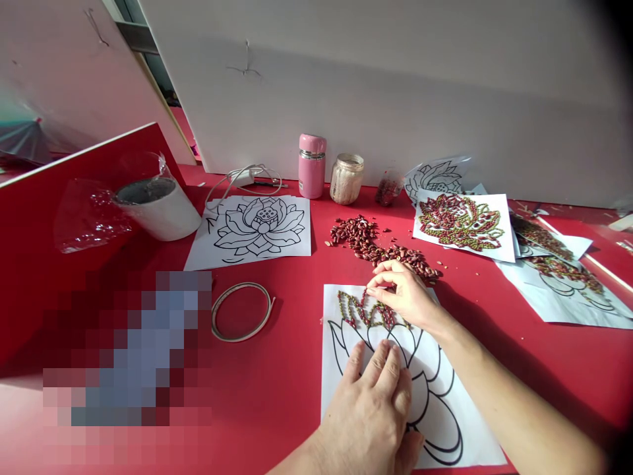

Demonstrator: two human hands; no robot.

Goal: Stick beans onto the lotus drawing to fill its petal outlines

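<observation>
A white sheet with a lotus line drawing (430, 402) lies on the red table before me. Small red and green beans (383, 316) line the petal outlines near its far edge. My left hand (373, 389) rests flat on the middle of the drawing, fingers stretched out. At the far edge of the sheet, my right hand (403, 293) has its thumb and fingertips pinched together just over the bean-lined petals. Whatever is between those fingertips is too small to make out. Just beyond that hand is a loose pile of red beans (363, 239).
Behind stand a pink flask (312, 168), a glass jar (347, 179) and a bag of beans (388, 188). Bean-covered lotus sheets (459, 224) lie right. To the left are blank lotus drawings (262, 227), a tape ring (242, 311) and a large white roll (171, 211).
</observation>
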